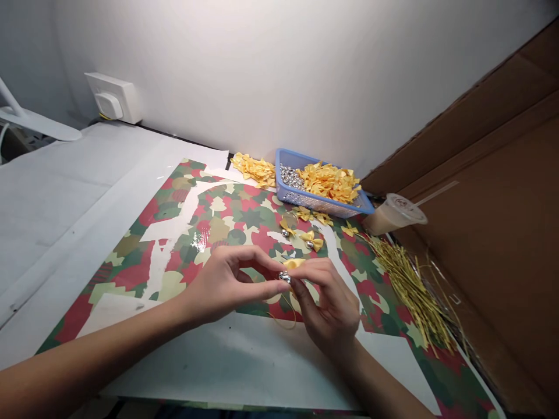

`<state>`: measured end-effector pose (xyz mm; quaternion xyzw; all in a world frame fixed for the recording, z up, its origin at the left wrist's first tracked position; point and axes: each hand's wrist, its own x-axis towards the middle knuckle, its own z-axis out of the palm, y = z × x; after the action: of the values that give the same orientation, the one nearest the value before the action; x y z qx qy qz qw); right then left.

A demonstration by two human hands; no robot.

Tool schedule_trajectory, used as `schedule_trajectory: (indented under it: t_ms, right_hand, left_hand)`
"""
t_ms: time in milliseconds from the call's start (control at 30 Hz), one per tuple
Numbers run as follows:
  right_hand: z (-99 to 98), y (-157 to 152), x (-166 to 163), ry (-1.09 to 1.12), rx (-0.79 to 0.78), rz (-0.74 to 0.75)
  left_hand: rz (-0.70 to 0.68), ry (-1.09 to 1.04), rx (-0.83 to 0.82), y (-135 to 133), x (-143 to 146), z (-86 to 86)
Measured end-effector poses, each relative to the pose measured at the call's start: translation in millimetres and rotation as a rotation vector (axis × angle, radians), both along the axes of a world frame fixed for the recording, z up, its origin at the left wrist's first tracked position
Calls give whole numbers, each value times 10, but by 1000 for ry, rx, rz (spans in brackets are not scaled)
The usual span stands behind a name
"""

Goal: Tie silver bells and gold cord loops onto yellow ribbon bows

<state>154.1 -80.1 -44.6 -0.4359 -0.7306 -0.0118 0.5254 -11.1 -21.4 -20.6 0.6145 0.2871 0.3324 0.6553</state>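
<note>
My left hand (229, 282) and my right hand (325, 299) meet above the patterned paper (218, 221). Between their fingertips they pinch a small silver bell (285, 277) with a yellow ribbon bow (293, 263) on it. A thin gold string (286, 314) loops down from the pinch onto the table. Two finished bows with bells (305, 238) lie just beyond my fingers.
A blue basket (323, 203) at the back holds yellow bows and silver bells. More yellow bows (255, 170) are piled to its left. A bundle of gold strings (410, 288) lies at the right. A lidded drink cup (393, 214) lies beside a cardboard wall (493, 221).
</note>
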Motion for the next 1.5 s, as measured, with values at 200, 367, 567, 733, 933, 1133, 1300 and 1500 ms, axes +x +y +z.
schedule_trajectory:
  t_ms: [200, 367, 567, 733, 933, 1133, 1300, 1500]
  right_hand:
    - [16, 20, 43, 15, 6, 61]
    - [-37, 19, 72, 68, -65, 112]
    - [-76, 6, 79, 127, -128, 116]
    - [-78, -11, 82, 102, -110, 111]
    - [-71, -11, 94, 52, -81, 100]
    - [-76, 5, 73, 45, -73, 102]
    - [-74, 13, 77, 26, -80, 91]
    - [-66, 18, 93, -52, -56, 97]
  left_hand:
    - [-83, -68, -146, 58, 11, -12]
    - [-100, -65, -302, 91, 18, -25]
    - [-76, 2, -309, 96, 0, -31]
    - [-77, -4, -339, 87, 4, -48]
    - [-63, -22, -454, 110, 50, -77]
    - [-76, -15, -379, 109, 53, -105]
    - [68, 136, 320, 97, -20, -93]
    - [47, 191, 819, 154, -59, -117]
